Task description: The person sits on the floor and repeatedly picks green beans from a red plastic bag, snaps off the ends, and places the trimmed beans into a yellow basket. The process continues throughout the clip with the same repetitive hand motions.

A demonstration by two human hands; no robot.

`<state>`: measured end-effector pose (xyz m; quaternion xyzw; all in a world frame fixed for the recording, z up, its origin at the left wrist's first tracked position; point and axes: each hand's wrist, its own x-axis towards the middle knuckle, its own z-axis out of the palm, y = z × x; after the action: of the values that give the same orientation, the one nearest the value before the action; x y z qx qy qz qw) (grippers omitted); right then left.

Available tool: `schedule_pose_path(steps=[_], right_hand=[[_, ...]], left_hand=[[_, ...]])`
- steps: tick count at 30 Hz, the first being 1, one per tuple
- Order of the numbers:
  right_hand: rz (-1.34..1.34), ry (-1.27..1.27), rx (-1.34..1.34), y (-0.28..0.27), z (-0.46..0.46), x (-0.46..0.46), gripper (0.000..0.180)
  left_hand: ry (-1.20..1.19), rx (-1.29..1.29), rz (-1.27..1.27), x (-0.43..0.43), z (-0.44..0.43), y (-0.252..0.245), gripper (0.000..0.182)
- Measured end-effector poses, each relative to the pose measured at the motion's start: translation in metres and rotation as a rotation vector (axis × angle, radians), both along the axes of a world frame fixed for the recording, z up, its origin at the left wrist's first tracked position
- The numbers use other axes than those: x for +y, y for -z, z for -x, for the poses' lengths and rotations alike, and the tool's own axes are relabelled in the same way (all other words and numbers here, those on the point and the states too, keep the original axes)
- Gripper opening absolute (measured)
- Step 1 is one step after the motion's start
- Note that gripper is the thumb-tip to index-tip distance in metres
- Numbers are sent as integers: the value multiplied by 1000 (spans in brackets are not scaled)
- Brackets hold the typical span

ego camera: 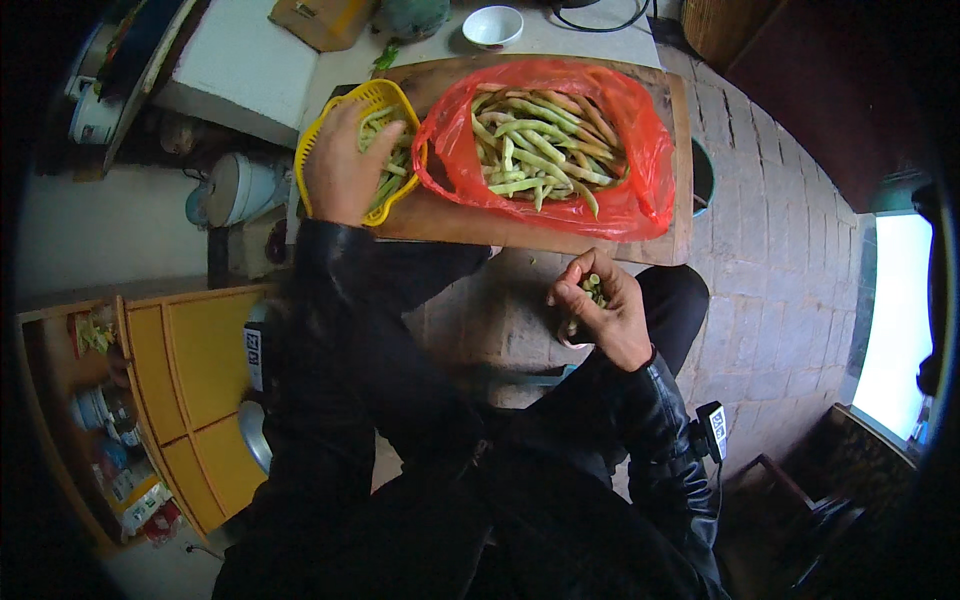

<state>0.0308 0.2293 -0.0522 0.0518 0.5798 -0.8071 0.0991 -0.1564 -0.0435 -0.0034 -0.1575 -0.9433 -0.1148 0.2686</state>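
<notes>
My left hand [337, 169] is over the yellow plastic basket [302, 169], slightly blurred, thumb and fingers apart. Nothing shows in its grip, though its underside is hidden. Pieces of green bean [394, 169] lie inside the basket. To the right, an open red plastic bag [651, 169] holds a heap of long bean pods [536, 142], pale green with some pinkish ones. Below the front edge of the wooden board [465, 229], my right hand [619, 319] curls around a small bunch of bean pieces [595, 285], their cut or snapped ends showing between thumb and fingers.
Behind the board stand a white bowl [493, 28] and a cardboard box [322, 22]. A dark bucket [702, 176] is partly hidden beyond the board's right edge. At left are a lidded pail [240, 191] and a yellow cabinet door [191, 375]. Paving [750, 225] covers the floor.
</notes>
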Motion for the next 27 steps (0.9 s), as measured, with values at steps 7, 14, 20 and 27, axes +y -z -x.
schedule_pose_path(steps=[7, 14, 20, 27], right_hand=[[66, -2, -85, 2, 4, 6, 11], [1, 37, -85, 9, 1, 14, 10], [88, 51, -116, 5, 0, 12, 11], [10, 56, -69, 3, -1, 13, 10]], left_hand=[[422, -369, 66, 97, -26, 25, 13], [355, -469, 250, 103, -15, 45, 13], [214, -570, 375, 83, -10, 48, 21], [191, -591, 405, 77, -6, 45, 18]])
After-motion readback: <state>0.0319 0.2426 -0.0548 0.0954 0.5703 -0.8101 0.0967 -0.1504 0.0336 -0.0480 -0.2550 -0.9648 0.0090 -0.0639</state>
